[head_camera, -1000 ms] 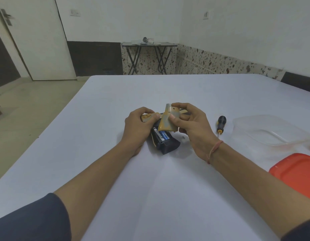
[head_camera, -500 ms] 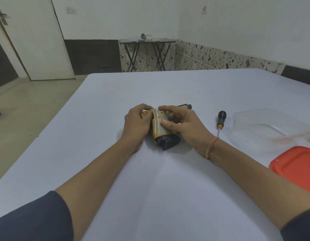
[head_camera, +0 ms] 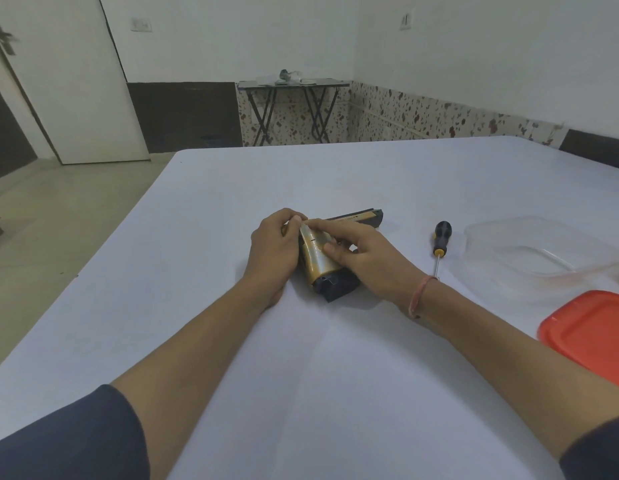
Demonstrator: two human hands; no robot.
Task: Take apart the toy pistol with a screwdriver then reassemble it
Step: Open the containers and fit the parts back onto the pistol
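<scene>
A gold and black toy pistol (head_camera: 322, 268) lies on its side on the white table (head_camera: 232, 202), its grip pointing toward me and its barrel (head_camera: 361, 216) reaching to the right. My left hand (head_camera: 275, 252) grips the rear of the pistol with curled fingers. My right hand (head_camera: 365, 256) lies over the gold grip cover, thumb and fingers pressing on it. A screwdriver (head_camera: 439, 245) with a black and yellow handle rests on the table to the right, apart from both hands.
A clear plastic container (head_camera: 540, 251) stands at the right, with its red lid (head_camera: 592, 336) nearer the table's right edge. A folding side table (head_camera: 294, 109) stands against the far wall. A door (head_camera: 58, 81) is at the left.
My right hand has lowered the gold grip cover onto the pistol's grip, hiding the batteries that showed before. The barrel now shows past my fingers. My left hand has stayed in place.
</scene>
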